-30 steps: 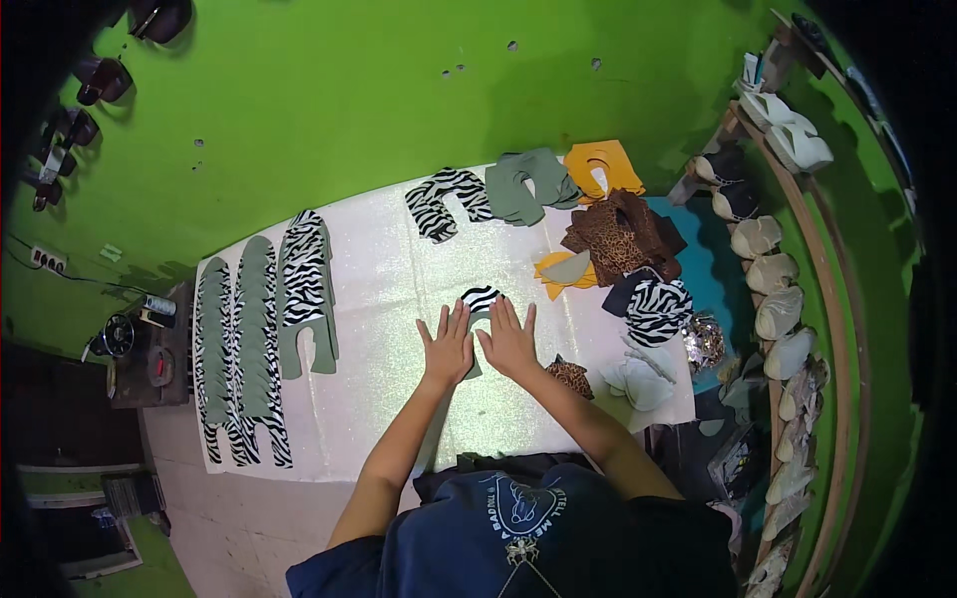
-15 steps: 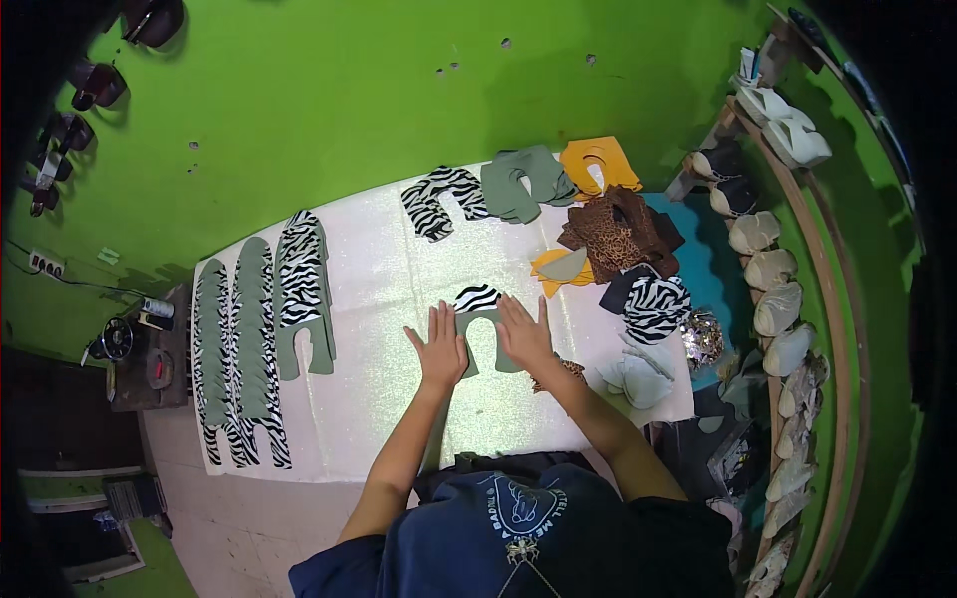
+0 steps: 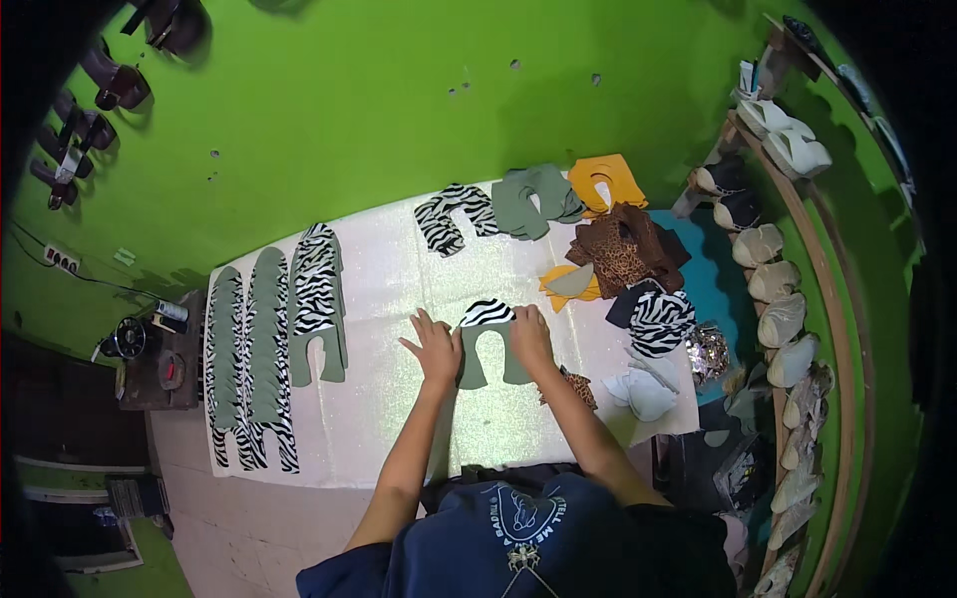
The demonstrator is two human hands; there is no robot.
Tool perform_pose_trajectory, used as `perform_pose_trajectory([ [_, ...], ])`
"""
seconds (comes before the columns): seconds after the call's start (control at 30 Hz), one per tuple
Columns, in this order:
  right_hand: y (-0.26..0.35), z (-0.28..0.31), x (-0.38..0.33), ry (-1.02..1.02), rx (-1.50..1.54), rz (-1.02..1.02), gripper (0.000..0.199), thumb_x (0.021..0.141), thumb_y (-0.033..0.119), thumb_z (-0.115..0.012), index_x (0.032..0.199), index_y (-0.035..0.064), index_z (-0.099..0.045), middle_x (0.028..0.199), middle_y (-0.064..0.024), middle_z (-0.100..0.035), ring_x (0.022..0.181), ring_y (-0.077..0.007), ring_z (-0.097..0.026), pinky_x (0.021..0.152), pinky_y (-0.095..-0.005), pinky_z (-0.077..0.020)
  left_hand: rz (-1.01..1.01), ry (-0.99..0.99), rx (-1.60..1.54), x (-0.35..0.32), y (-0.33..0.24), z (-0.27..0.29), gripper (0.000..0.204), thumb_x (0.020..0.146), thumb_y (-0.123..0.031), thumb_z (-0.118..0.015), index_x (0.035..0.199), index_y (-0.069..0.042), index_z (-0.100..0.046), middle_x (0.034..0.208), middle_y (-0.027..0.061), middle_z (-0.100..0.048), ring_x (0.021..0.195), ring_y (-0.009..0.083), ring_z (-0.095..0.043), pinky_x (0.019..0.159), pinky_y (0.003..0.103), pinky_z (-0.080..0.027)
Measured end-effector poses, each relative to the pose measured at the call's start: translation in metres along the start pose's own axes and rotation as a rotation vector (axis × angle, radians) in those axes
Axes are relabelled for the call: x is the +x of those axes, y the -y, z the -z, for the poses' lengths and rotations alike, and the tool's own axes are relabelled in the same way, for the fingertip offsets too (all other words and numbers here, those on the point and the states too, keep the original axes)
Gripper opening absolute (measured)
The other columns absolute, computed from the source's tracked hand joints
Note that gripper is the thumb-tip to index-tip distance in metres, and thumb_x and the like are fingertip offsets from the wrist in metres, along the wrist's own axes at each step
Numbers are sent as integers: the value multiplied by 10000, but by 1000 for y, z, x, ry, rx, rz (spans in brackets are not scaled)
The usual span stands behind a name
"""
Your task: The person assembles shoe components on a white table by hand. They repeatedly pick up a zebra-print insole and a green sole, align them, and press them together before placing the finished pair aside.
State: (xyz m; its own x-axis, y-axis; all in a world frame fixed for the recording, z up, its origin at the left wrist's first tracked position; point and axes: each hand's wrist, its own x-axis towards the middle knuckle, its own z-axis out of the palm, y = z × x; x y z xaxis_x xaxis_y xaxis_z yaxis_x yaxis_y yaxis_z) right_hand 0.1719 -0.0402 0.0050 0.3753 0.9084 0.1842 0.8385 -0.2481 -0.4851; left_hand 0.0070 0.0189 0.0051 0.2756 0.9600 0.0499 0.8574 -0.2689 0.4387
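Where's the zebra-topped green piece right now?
In the head view, the piece lies mid-table, the left hand at its left edge and the right hand at its right.

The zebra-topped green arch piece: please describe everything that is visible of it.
The arch piece has a grey-green body, two legs around a rounded opening, and a black-and-white zebra-striped top. It looks like thin fabric or synthetic leather and lies flat on the pale, glittery sheet, legs pointing down in the picture. The right hand's grip touches its right edge; the left hand's grip is at its left edge, contact unclear.
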Motion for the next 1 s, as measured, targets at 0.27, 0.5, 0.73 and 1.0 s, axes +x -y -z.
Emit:
perform_pose_trajectory([
  [0.27,2,0,1,107,-18,-88,228,796,104,-487,1011,30,-481,971,-158,-510,960,-318,-498,824,-408,-401,32,106,25,7,-5,-3,293,820,-278,-548,909,1,-543,1364,291,-182,1289,456,-64,922,700,-15],
  [0.5,2,17,-5,141,142,-63,197,805,151,-534,945,14,-523,955,-174,-509,947,-346,-497,806,-426,-404,-56,-23,-187,-9,4,10,262,790,-259,-595,901,-31,-530,1345,237,-269,1279,465,-100,903,712,-2],
  [0.73,14,32,-11,196,387,-14,195,808,162,-552,942,22,-537,788,-155,-575,718,-304,-572,645,-364,-457,-61,35,-224,-19,24,40,213,793,-296,-596,895,-117,-539,1351,196,-293,1290,446,-102,907,705,-2],
  [1.0,29,42,-9,256,582,56,177,839,178,-515,935,30,-529,853,-141,-580,763,-281,-580,658,-345,-453,-23,104,-401,-30,35,66,206,805,-311,-597,860,-119,-543,877,7,-585,970,239,-533,927,677,27],
])
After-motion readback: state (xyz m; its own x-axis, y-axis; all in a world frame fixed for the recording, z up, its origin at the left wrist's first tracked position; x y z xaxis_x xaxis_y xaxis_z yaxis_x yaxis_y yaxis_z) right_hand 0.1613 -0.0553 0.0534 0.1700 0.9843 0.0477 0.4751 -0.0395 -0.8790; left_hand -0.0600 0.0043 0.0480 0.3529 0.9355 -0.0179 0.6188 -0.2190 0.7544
